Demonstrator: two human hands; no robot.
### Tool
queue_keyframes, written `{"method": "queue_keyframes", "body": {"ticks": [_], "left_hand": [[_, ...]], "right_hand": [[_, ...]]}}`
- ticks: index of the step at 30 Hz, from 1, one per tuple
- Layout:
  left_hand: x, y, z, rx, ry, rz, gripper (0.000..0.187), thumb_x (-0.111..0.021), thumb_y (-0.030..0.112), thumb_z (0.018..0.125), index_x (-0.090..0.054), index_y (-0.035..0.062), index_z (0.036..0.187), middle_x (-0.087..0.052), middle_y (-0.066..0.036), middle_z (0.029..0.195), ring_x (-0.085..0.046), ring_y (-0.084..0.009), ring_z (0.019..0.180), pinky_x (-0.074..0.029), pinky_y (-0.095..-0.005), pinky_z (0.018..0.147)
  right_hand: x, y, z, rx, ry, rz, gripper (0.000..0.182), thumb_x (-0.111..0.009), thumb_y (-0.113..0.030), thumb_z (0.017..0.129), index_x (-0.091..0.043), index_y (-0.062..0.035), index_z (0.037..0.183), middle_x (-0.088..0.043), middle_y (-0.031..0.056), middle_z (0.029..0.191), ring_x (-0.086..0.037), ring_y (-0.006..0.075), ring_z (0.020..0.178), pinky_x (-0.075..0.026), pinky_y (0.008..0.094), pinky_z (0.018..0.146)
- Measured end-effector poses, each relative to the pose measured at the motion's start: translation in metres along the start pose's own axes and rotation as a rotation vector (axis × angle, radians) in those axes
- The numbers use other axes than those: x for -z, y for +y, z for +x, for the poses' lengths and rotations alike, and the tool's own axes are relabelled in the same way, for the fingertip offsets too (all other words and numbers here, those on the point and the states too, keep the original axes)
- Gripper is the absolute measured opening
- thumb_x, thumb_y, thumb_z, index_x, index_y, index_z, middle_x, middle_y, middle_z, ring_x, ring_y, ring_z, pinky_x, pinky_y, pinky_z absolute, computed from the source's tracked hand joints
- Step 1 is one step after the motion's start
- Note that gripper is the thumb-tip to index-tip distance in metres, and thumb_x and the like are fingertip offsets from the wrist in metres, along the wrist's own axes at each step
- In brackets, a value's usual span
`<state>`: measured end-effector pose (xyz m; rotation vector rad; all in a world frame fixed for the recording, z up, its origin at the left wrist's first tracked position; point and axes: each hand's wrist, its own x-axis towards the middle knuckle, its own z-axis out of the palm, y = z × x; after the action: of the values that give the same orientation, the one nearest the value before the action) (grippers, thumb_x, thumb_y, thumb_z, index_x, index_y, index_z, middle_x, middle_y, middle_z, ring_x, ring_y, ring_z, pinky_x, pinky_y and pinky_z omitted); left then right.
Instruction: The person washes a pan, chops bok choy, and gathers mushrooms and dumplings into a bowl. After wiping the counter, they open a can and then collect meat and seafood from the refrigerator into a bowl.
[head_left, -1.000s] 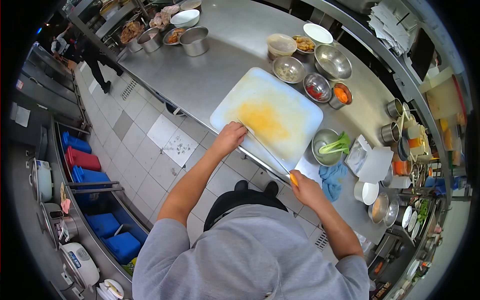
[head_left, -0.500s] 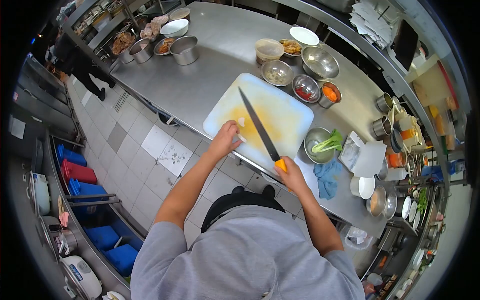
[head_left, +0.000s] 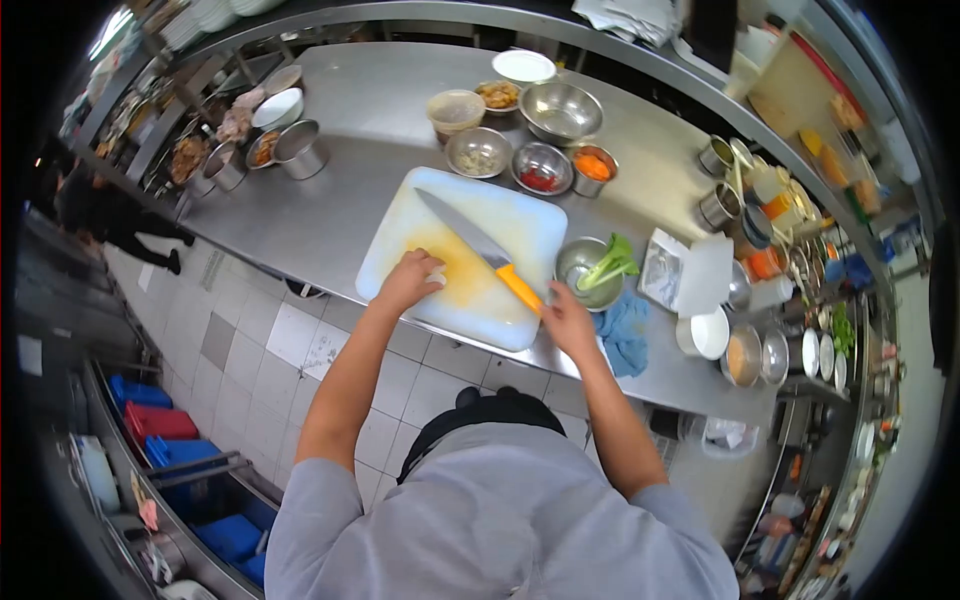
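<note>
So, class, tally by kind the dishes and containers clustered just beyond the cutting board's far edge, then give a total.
Bowls: 4 (large bowl, bowl of pale bits, bowl of red pieces, bowl of browned food)
Metal cup: 1
Plastic tub: 1
White plate: 1
Total: 7

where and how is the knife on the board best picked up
Probably best by its orange handle, with the right hand coming from the near right. The handle points that way, while the blade lies flat, its tip aimed away across the board.
</note>
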<state>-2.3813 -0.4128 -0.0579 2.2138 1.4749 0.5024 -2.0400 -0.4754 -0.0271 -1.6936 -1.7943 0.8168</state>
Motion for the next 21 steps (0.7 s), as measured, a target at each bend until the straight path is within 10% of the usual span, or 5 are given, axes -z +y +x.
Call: {"method": "queue_keyframes", "body": {"ticks": [3, 7, 12, 21], "left_hand": [[-0.01, 0.011, -0.004, 0.011, 0.042, -0.023, 0.037, -0.071, 0.016, 0.075, -0.065, 0.0075, 0.111, -0.058, -0.015, 0.104, -0.056, -0.0345, 0.103, -0.046, -0.0414, 0.091], [-0.028, 0.034, -0.007, 0.052, -0.058, -0.103, 0.025, -0.066, 0.009, 0.075, -0.064, 0.0085, 0.099, -0.054, -0.018, 0.1, -0.058, -0.0365, 0.095, -0.048, -0.0418, 0.086], [-0.046, 0.049, -0.025, 0.153, 0.045, -0.216, 0.023, -0.064, 0.006, 0.073, -0.061, 0.0082, 0.096, -0.053, -0.017, 0.098, -0.058, -0.0363, 0.093, -0.048, -0.0411, 0.082], [0.078, 0.065, -0.112, 0.466, 0.181, -0.972, 0.03, -0.069, 0.006, 0.084, -0.065, 0.0097, 0.114, -0.062, -0.006, 0.101, -0.055, -0.0083, 0.065, -0.049, -0.0227, 0.052]], "right_hand": [[0.017, 0.076, -0.013, -0.088, 0.107, -0.036, 0.061, -0.069, -0.02, 0.083, -0.045, -0.0118, 0.138, -0.065, 0.0148, 0.072, -0.064, 0.0258, 0.064, -0.051, 0.0355, 0.059], [0.019, 0.115, 0.006, -0.303, 0.004, 0.237, 0.029, -0.069, -0.015, 0.087, -0.062, -0.0058, 0.113, -0.066, 0.0059, 0.078, -0.062, 0.0136, 0.065, -0.049, 0.0285, 0.054], [0.035, 0.132, 0.025, -0.001, 0.074, 0.327, 0.017, -0.071, -0.007, 0.083, -0.066, -0.0046, 0.099, -0.063, 0.0061, 0.079, -0.059, 0.0121, 0.063, -0.048, 0.0285, 0.055], [-0.036, -0.079, 0.031, 0.4, -0.5, -0.004, 0.021, -0.072, -0.006, 0.077, -0.066, -0.0071, 0.097, -0.062, 0.0134, 0.087, -0.063, 0.0266, 0.072, -0.05, 0.0351, 0.066]]}}
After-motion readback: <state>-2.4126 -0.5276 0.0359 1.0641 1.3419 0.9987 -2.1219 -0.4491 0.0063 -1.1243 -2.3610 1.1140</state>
